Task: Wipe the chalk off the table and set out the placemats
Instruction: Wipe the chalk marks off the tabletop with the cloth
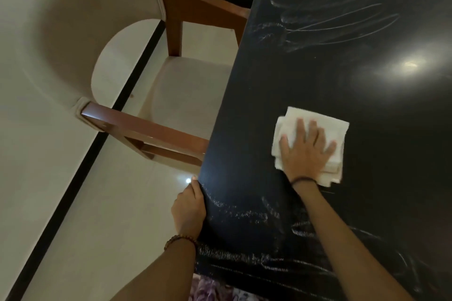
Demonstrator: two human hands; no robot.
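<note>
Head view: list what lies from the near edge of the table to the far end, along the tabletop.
Chalk smears nearest the person → left hand gripping the table edge → right hand pressed flat on the white cloth → ceiling-light glare → far chalk scribbles.

Under the right hand (pixel 308 148) lies a white cloth (pixel 311 143), soft, folded and matt. The table (pixel 367 95) beyond that hand is black, smooth and glossy, throwing back a lamp glare; nearer the wrist, chalk marks (pixel 247 217) leave it dusty and dull. Left of the left hand (pixel 188 210), the chair (pixel 151 127) shows polished reddish wood arms and pale matt fabric upholstery. The floor (pixel 110 215) below looks like smooth, shiny pale tile.
</note>
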